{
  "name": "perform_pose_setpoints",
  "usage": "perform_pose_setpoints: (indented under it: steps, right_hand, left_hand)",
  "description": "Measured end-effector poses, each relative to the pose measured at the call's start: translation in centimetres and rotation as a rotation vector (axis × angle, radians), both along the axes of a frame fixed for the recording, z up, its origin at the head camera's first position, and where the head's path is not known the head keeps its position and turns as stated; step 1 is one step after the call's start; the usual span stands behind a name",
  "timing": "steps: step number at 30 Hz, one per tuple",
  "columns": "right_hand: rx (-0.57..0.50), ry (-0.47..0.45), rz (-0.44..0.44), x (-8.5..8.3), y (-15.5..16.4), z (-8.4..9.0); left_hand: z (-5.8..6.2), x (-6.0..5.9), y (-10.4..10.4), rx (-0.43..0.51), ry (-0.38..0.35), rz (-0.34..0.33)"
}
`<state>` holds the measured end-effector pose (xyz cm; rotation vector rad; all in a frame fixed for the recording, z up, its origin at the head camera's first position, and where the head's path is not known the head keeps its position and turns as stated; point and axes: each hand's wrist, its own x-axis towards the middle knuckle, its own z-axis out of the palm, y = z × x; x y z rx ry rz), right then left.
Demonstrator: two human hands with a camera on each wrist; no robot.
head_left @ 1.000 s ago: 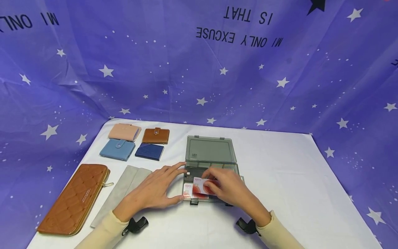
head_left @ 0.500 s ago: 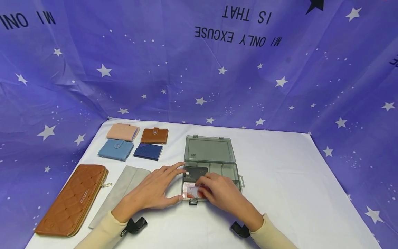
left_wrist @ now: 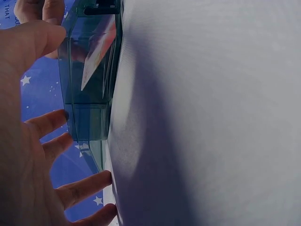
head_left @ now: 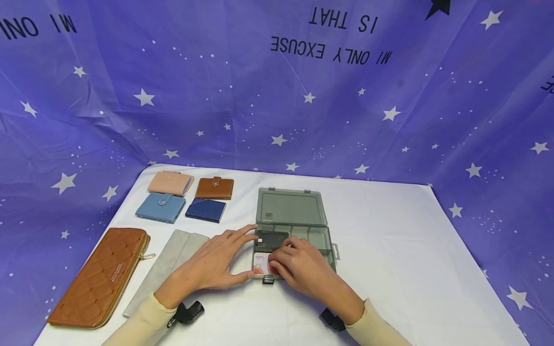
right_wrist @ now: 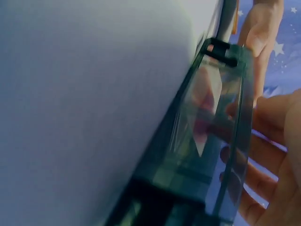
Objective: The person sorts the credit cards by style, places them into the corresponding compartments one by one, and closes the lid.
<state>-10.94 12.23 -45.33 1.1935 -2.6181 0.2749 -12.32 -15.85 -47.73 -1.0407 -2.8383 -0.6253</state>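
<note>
**Two hands at the open compartment box**

Head view: a smoky clear plastic compartment box [head_left: 291, 230] lies open near the middle of the white table [head_left: 389, 250], its lid [head_left: 289, 206] folded flat toward the far edge. The left hand [head_left: 212, 262] rests against the box's left wall, fingers straight and relaxed, holding nothing; in my judgement it steadies the box so it does not slide. The right hand [head_left: 298, 266] lies over the near-left compartment, fingertips bent down onto a white and red card [head_left: 261, 264], apparently pressing it into the compartment. One black card [head_left: 270, 240] marked VIP lies in the compartment just behind it. That makes two cards in the box. Toward the far left corner sit four small card wallets: pink [head_left: 169, 182], brown [head_left: 214, 188], light blue [head_left: 160, 207] and navy [head_left: 206, 210]. Along the left edge lie one long brown zip wallet [head_left: 101, 276] and one grey sleeve [head_left: 166, 269] beside it.

Left wrist view: the box wall stands on the table, the white and red card leaning tilted inside; the left hand's fingers [left_wrist: 51, 129] spread loosely just beside it.

Right wrist view: through the wall, the card shows tilted, with the right hand's fingers [right_wrist: 270, 125] on its top.
</note>
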Motion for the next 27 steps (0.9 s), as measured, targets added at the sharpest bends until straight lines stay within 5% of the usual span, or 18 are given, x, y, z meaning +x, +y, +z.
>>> perform_pose_setpoints:
  steps: [9, 17, 23, 27]
  right_hand:
    - [0.097, 0.024, 0.04, 0.0, 0.2, 0.1]
    - [0.019, -0.062, 0.063, -1.3, 1.2, 1.5]
    - [-0.115, -0.123, -0.1, -3.5, 4.1, 3.3]
    - [-0.209, -0.241, -0.232, -5.0, 6.6, 3.7]
  left_hand:
    - [0.5, -0.5, -0.1, -0.004, -0.05, -0.014]
    - [3.9, -2.2, 0.0, 0.075, -0.244, -0.028]
    - [6.6, -4.1, 1.3, 0.24, -0.281, 0.036]
    - [6.8, -5.2, 2.3, 0.378, -0.399, 0.1]
